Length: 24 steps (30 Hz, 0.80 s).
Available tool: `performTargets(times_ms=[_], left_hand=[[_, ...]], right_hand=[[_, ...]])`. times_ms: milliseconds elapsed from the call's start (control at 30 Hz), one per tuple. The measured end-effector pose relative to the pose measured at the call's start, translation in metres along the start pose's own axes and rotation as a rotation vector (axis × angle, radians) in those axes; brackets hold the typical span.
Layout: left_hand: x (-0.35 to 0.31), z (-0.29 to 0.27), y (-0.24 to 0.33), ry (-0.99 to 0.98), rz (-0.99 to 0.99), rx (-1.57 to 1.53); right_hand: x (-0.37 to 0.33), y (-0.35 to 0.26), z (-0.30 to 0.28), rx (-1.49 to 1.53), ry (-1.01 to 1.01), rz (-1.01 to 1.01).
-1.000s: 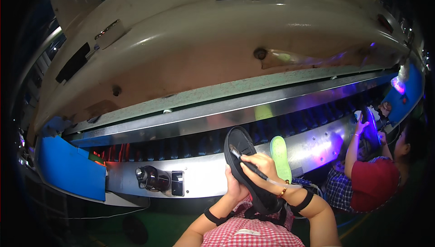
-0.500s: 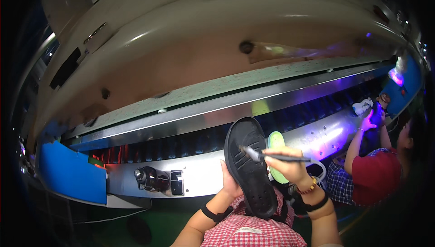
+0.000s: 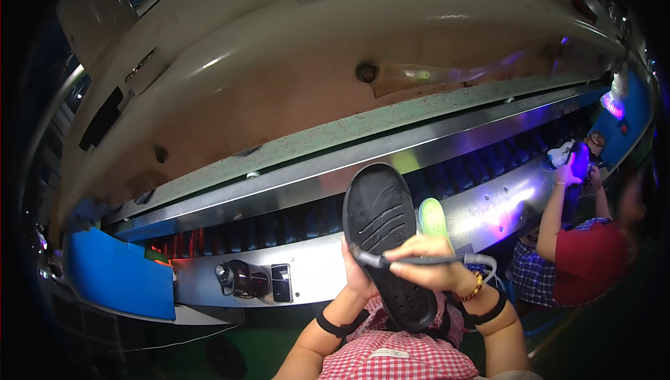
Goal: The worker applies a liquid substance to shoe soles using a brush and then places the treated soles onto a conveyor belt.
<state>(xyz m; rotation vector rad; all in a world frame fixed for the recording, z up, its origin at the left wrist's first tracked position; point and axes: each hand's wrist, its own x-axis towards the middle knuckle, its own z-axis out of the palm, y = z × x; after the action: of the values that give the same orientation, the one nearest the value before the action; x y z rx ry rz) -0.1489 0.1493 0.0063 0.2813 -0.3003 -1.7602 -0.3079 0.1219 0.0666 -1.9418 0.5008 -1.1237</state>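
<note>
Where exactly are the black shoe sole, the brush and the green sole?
Black shoe sole (image 3: 380,223): head view, on the grooved part of its face.
Brush (image 3: 372,260): head view, on the grey section just behind the bristles.
Green sole (image 3: 433,217): head view, near its rounded far end.

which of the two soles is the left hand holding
The black sole, its edge gripped by the left hand; the green sole lies on the metal ledge, partly behind the right hand.

Matt, grooved black sole (image 3: 380,205), perhaps rubber; smooth, shiny metal ledge (image 3: 315,267); checked cloth garment (image 3: 401,360).
</note>
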Motion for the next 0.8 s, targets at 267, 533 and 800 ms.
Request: performTargets(times_ms=[267,533,800], left_hand=[[0.002,0.007,0.011,-0.084,-0.017,-0.196],[0.009,0.016,0.020,0.082,0.123,0.197],[0.011,0.018,0.033,-0.188,0.204,0.075]], right_hand=[[0.005,0.000,-0.010,0.173,0.054,0.187],[-0.002,0.007,-0.010,0.160,0.090,0.160],[-0.011,-0.002,-0.009,0.154,-0.008,0.141]])
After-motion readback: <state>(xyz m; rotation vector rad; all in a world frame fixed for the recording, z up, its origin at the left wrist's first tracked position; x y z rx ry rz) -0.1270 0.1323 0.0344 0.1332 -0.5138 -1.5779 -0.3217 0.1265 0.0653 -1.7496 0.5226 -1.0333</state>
